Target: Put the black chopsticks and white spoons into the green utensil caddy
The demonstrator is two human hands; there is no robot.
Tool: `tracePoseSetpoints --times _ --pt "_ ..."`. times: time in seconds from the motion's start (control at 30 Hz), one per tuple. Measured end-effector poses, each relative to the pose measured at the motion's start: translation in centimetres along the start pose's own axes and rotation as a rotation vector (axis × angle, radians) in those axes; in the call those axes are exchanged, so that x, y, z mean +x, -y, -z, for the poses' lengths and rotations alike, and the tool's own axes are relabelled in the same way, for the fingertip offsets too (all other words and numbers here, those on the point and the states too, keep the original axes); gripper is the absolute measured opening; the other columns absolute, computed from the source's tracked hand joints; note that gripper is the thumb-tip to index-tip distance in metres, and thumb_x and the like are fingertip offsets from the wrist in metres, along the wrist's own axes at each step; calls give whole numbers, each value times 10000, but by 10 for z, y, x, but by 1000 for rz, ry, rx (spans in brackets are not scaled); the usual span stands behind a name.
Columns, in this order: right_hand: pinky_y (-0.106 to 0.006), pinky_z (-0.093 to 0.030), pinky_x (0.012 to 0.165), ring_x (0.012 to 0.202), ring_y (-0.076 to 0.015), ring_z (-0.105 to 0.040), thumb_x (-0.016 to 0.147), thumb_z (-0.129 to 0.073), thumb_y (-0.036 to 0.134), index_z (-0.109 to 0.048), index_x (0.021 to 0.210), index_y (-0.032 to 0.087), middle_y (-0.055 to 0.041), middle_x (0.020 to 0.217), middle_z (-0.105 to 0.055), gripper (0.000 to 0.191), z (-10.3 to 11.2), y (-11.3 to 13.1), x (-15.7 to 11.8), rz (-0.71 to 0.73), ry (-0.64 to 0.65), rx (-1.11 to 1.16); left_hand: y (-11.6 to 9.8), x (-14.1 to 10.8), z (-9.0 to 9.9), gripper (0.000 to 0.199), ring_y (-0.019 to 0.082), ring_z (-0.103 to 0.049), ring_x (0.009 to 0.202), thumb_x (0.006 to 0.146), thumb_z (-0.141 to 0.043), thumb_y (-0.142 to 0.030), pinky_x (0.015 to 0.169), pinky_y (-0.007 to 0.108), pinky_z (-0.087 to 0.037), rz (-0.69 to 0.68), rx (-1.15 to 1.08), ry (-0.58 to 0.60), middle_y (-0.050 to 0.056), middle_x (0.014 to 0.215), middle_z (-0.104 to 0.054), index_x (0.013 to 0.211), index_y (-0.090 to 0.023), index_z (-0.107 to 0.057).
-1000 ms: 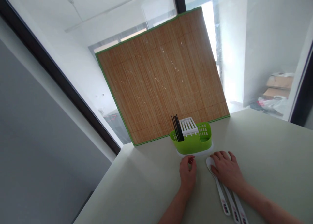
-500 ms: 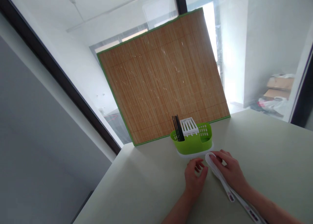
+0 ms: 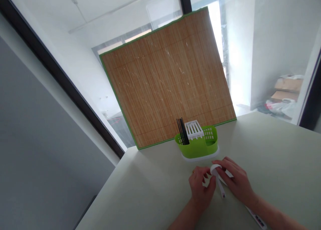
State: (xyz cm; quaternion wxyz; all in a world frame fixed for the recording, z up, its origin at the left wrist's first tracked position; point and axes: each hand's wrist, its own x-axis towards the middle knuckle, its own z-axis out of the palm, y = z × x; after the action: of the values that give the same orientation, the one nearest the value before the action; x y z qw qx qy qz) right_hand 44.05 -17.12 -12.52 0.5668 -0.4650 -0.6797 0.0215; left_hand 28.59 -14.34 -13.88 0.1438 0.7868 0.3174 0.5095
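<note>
Your right hand pinches the bowl of a white spoon between thumb and fingers, just in front of the green basket. The spoon's handle slants down toward you, between your two hands. Your left hand has its fingers curled, thumb and forefinger at the spoon's bowl — you cannot tell from here whether they grip it. Under your right forearm lies another white handle, on the pale table. Black sticks and a white slatted piece stand in the basket — behind it leans a bamboo mat.
</note>
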Motion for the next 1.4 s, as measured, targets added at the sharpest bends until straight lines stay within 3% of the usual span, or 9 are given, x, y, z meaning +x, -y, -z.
tracePoseSetpoints --times 0.17,0.27,0.43,0.53,0.6,0.73,0.83,1.0,1.4 --pt "-298 -478 672 707 -175 -572 906 -486 275 -611 1015 226 -33 787 -634 172 1 -1 -1 31 47 24 -5 7 -2 16 118 -525 572 800 -577 -209 578 247 -420 -11 104 -66 -11 636 -571 805 -224 -573" --pt "-302 -464 704 746 -176 -568 915 -455 268 -582 1074 219 -36 820 -626 209 5 -1 3 68 99 32 -8 22 10 37 97 -505 534 797 -565 -200 554 217 -408 4 119 -113 -28 603 -563 765 -215 -576" --pt "-312 -431 717 796 -193 -554 934 -397 319 -602 994 213 -43 826 -617 238 10 -20 15 -74 155 -191 -6 86 62 151 86 -490 534 823 -546 -324 541 187 -400 152 205 -426 -31 609 -556 754 -192 -574" --pt "-356 -401 772 881 -228 -555 901 -438 348 -641 941 223 -59 912 -637 242 10 -45 17 -129 318 -434 3 134 91 200 81 -492 548 822 -542 -374 545 178 -394 172 229 -592 -30 649 -565 760 -185 -561" --pt "-371 -384 778 914 -245 -561 893 -433 360 -660 929 232 -64 940 -643 263 9 -60 15 -197 440 -532 13 160 100 215 82 -505 558 827 -535 -388 546 177 -392 174 211 -609 -28 672 -577 767 -183 -560" --pt "-374 -365 751 910 -257 -590 909 -389 408 -673 933 236 -71 926 -668 333 7 -72 10 -279 530 -577 40 183 91 202 114 -583 653 837 -514 -371 628 207 -426 257 228 -425 5 743 -638 814 -186 -591" --pt "-376 -352 749 895 -256 -607 917 -377 436 -681 902 252 -61 887 -689 356 5 -68 8 -271 567 -567 59 182 71 193 152 -616 723 831 -526 -359 691 248 -435 360 310 -243 35 788 -674 835 -195 -629" --pt "-367 -333 755 853 -240 -635 919 -376 451 -684 888 255 -57 821 -711 366 5 -62 8 -264 628 -546 80 170 48 188 222 -632 716 792 -579 -344 699 327 -442 435 393 -79 77 733 -685 732 -196 -678" --pt "-353 -317 761 821 -229 -655 919 -383 406 -675 914 245 -54 823 -725 334 3 -60 7 -265 656 -507 84 168 40 325 301 -612 924 765 -609 -491 831 410 -436 423 691 154 132 763 -671 705 -189 -714"
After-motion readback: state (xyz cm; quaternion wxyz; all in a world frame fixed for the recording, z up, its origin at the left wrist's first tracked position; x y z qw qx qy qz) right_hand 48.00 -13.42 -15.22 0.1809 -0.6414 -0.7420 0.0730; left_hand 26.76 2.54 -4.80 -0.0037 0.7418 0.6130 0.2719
